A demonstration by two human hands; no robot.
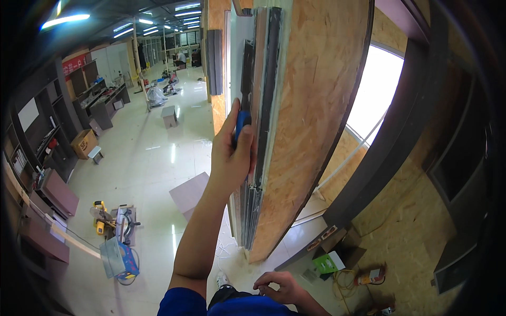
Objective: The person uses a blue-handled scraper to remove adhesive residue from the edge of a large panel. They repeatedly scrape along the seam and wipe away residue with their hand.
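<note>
My left hand is raised at the upright edge of a chipboard wall. Its fingers and thumb are closed round the blue handle of a hand tool. A dark, narrow strip rises above the handle, maybe its blade; the tool's exact kind is unclear. The tool lies along grey and brown edge strips that run down the wall's end, smeared with white. Low in front of my body, my right hand is curled, its thumb near the bent fingers. Whatever it may hold is hidden.
A yellow mitre saw and a blue box stand on the floor at left. A flat panel lies beyond my left arm. Dark shelving lines the left side. At lower right are a green box and a coiled yellow cord.
</note>
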